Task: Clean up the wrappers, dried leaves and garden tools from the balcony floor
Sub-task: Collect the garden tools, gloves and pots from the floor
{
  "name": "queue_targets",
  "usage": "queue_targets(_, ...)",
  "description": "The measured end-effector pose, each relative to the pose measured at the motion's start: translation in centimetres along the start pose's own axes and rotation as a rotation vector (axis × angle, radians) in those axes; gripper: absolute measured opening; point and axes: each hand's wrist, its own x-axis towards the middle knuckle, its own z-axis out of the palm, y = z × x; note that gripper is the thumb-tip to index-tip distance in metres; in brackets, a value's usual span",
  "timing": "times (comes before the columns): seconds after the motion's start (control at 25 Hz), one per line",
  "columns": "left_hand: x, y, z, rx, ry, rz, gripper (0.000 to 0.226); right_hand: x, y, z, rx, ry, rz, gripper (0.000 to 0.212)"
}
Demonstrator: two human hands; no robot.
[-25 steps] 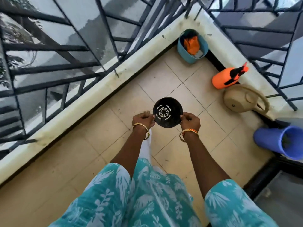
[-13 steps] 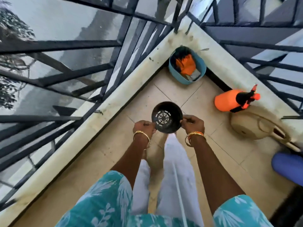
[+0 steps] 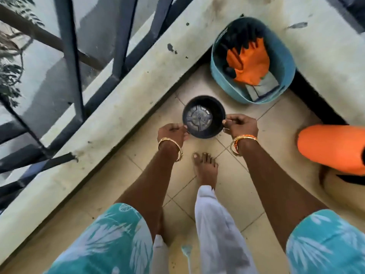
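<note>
A small black plastic plant pot (image 3: 204, 116) hangs upright over the tiled floor, its slotted base visible inside and nothing in it. My left hand (image 3: 172, 132) pinches its rim on the left. My right hand (image 3: 241, 123) pinches the rim on the right. Just beyond it, in the corner, stands a blue tub (image 3: 219, 76) holding an orange glove (image 3: 249, 63) and some dark and grey items.
An orange spray bottle (image 3: 329, 148) lies at the right over a beige watering can (image 3: 343, 191). A pale parapet ledge (image 3: 110, 99) with dark railings (image 3: 69, 56) runs along the left and the far side. My bare foot (image 3: 205, 168) stands on the tiles beneath the pot.
I have stepped toward the corner, so the blue tub and sprayer are closer. The pot has come lower, still held by both hands. The blue container at the right has left the view.
</note>
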Motion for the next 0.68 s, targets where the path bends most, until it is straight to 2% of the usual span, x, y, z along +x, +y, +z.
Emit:
queue_targets(0.16, 2.8, 1.3, 2.8, -0.079, -0.022, -0.037, 0.029, 5.1, -0.7, 1.4, -0.089, -0.019, -0.042, 0.015)
queue_targets(0.36, 4.5, 2.5, 3.7, -0.169, 0.06, -0.073, 0.029, 6.8, -2.6, 2.8, -0.132, -0.123, -0.086, 0.016)
queue_targets(0.56, 4.5, 2.8, 3.5, -0.022, 0.041, -0.076, 0.023, 7.2, -3.0, 3.6, -0.104, -0.124, -0.08, 0.014)
queue_targets(0.68, 3.5, 2.4, 3.1, 0.239, 0.114, 0.039, 0.008, 6.6, -2.5, 2.9, -0.176, -0.038, -0.118, 0.007)
